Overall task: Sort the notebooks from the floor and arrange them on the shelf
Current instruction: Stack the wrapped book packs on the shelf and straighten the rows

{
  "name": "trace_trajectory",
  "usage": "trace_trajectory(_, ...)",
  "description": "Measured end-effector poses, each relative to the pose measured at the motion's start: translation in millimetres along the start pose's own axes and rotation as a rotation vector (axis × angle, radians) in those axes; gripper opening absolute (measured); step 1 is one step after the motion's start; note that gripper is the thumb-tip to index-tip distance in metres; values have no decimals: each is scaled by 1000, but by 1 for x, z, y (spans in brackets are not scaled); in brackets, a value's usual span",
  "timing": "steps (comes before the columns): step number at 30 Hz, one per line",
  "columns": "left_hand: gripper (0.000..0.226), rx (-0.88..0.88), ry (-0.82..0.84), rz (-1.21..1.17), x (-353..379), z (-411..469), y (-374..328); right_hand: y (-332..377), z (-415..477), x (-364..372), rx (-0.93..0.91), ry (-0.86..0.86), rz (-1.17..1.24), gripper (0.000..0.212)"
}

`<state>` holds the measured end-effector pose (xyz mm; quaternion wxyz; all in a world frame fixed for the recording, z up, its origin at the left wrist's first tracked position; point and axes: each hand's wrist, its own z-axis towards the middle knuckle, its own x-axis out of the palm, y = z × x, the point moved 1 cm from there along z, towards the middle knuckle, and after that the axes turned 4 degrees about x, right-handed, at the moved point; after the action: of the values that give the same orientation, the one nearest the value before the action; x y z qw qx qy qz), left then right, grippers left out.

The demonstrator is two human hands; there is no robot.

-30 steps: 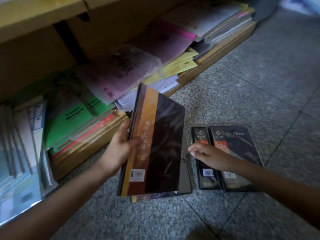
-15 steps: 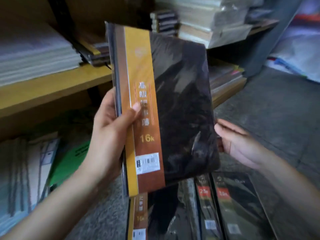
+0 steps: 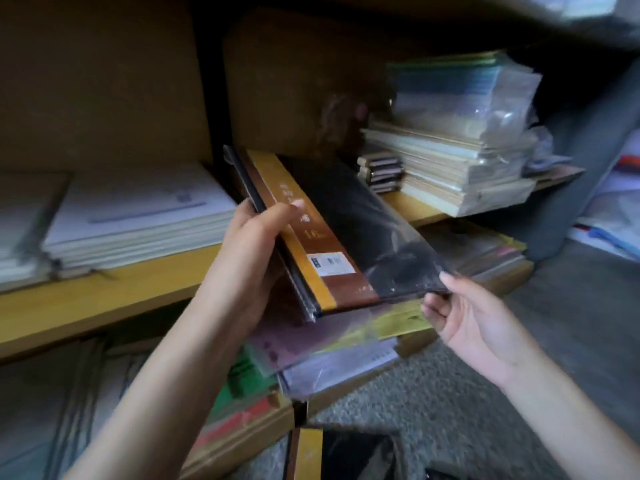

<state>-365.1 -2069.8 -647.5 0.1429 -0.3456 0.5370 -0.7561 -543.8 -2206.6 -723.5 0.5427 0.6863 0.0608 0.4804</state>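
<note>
Notebook (image 3: 353, 220) tilted over shelf (image 3: 104, 296); white stack (image 3: 138, 220) left; wrapped stack (image 3: 460, 150) right.

Notebook: dark notebook (image 3: 349, 230) with an orange-brown band, plastic-wrapped, held tilted, far end over the shelf (image 3: 104, 292).
Left hand: the left hand (image 3: 249, 258) grips the spine side, thumb across the band.
Right hand: the right hand (image 3: 464, 317) pinches the near right corner.
Shelf: white paper stack (image 3: 138, 216) on the left; wrapped stack (image 3: 460, 133) on the right.
Floor: a second notebook (image 3: 308, 455) lies on the grey floor (image 3: 450, 403).
</note>
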Motion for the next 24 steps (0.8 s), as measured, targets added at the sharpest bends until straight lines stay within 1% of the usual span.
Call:
trace_trajectory(2, 40, 14, 59, 105, -3, -3, 6, 1, 6, 1, -8, 11, 10, 49)
trace_trajectory(3, 48, 43, 86, 235, -4, -6, 8, 2, 9, 4, -12, 20, -5, 44)
trace_trajectory(6, 69, 123, 117, 785, -6, -21, 14, 6, 18, 10, -30, 1, -34, 17)
trace_trajectory(7, 73, 140, 136, 899, -6, -27, 15, 7, 22, 11, -46, -25, -31, 14)
trace_trajectory(8, 77, 146, 152, 1014, -6, -30, 17, 8, 26, 12, -62, -52, -36, 17)
trace_trajectory(9, 80, 184, 155, 1185, -6, -33, 18, 9, 30, 12, -79, -78, -45, 20)
trace_trajectory(11, 76, 408, 95, 1553, -8, -32, 22, 10, 37, 15, -106, -99, -64, 26)
trace_trajectory(12, 69, 494, 59, 1630, -8, -30, 21, 12, 39, 17, -112, -94, -85, 25)
trace_trajectory(14, 58, 634, 43, 1649, -9, -19, 27, 13, 47, 21, -124, -102, -151, 23)
trace_trajectory(15, 56, 660, 51, 1655, -8, -14, 30, 13, 50, 22, -135, -118, -186, 31)
trace_trajectory(17, 54, 674, 32, 1678, -6, -6, 31, 13, 54, 26, -166, -150, -254, 50)
trace_trajectory(19, 53, 676, -8, 1694, -4, 2, 32, 13, 57, 31, -197, -152, -301, 63)
trace_trajectory(21, 52, 667, -28, 1701, -4, 10, 32, 11, 59, 34, -214, -160, -369, 67)
trace_trajectory(24, 42, 672, -118, 1691, -7, 25, 32, 4, 60, 37, -197, -141, -610, 66)
